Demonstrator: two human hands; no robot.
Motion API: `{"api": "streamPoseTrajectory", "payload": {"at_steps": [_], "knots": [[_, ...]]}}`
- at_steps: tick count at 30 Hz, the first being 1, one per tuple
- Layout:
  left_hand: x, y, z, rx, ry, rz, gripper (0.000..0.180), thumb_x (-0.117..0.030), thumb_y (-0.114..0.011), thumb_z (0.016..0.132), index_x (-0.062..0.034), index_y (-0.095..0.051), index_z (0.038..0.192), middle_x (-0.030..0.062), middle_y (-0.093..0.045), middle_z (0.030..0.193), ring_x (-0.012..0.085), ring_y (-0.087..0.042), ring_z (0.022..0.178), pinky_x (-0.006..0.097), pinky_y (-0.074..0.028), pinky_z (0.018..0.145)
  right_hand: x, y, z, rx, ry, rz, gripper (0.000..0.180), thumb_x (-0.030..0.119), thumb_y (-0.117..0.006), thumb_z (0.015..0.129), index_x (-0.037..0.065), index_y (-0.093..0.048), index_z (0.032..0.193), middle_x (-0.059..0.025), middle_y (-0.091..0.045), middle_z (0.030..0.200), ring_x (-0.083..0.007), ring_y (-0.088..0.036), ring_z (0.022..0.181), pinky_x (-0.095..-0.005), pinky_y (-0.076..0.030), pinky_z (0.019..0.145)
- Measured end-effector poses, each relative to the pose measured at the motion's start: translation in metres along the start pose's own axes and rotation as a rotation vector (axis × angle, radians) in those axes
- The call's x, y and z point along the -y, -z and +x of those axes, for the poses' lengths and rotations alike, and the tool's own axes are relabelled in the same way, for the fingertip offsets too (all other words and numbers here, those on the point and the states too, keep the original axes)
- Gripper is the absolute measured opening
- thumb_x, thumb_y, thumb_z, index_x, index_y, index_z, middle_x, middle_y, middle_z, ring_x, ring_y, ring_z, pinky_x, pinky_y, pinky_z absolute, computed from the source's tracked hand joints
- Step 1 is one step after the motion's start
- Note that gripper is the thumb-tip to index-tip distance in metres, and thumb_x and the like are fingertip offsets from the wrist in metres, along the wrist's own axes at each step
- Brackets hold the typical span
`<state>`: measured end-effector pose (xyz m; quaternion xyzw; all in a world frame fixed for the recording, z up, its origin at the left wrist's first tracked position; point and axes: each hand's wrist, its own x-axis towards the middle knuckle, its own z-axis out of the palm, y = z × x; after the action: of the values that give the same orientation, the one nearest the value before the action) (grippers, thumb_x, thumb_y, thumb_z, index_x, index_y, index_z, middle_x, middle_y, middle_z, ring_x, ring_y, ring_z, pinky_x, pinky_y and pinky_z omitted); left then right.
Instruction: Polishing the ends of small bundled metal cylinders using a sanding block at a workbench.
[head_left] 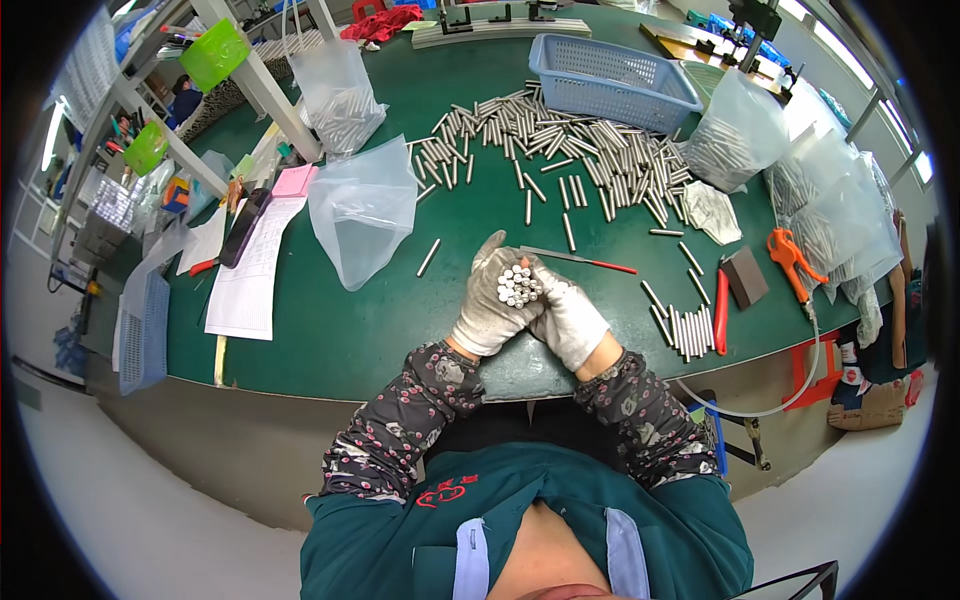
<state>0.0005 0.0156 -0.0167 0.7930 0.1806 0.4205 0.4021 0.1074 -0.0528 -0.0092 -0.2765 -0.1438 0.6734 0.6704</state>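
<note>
Both my hands wear whitish work gloves and come together near the front middle of the green table. Between them is a bundle of metal rods, its round ends facing up. My left hand wraps the bundle from the left, thumb raised. On the other side my right hand closes round it, its fingers partly bare at the tips. Just beyond the hands lies a thin file with a red handle. A single rod rests to the left, and a row of rods lies to the right.
A wide heap of loose rods spreads before a blue basket. Bags of rods stand right, near an orange air gun, red-handled tool and brown block. Left are an empty plastic bag and paper sheets.
</note>
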Motion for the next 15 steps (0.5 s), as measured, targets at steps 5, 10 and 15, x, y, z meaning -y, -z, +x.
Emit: {"api": "streamPoseTrajectory", "payload": {"at_steps": [5, 10, 15], "knots": [[-0.012, -0.001, 0.002, -0.018, 0.049, 0.04, 0.052, 0.003, -0.071, 0.06, -0.0077, -0.05, 0.106, 0.0006, -0.056, 0.095, 0.0107, -0.055, 0.088, 0.028, -0.042, 0.091, 0.004, -0.007, -0.001, -0.042, -0.037, 0.008, 0.035, 0.024, -0.052, 0.089, 0.003, -0.051, 0.117, -0.007, -0.057, 0.113, -0.0169, -0.056, 0.101, -0.0309, -0.045, 0.089], [-0.012, -0.001, 0.0, -0.119, 0.323, -0.537, 0.037, 0.007, -0.065, 0.063, -0.0054, -0.05, 0.095, -0.0012, -0.058, 0.089, 0.0064, -0.055, 0.078, 0.02, -0.048, 0.07, 0.012, -0.014, -0.018, -0.188, -0.019, -0.347, 0.034, 0.023, -0.055, 0.086, 0.003, -0.053, 0.114, -0.009, -0.061, 0.104, -0.0195, -0.061, 0.085, -0.031, -0.05, 0.075], [-0.01, -0.006, -0.001, -0.005, 0.391, -0.622, 0.037, 0.006, -0.067, 0.064, -0.006, -0.05, 0.095, 0.0006, -0.059, 0.092, 0.0083, -0.055, 0.079, 0.023, -0.047, 0.071, 0.027, -0.029, -0.038, -0.324, 0.725, -1.479, 0.034, 0.015, -0.063, 0.075, 0.005, -0.057, 0.107, -0.0101, -0.062, 0.082, -0.0204, -0.061, 0.069, -0.0303, -0.048, 0.061]]}}
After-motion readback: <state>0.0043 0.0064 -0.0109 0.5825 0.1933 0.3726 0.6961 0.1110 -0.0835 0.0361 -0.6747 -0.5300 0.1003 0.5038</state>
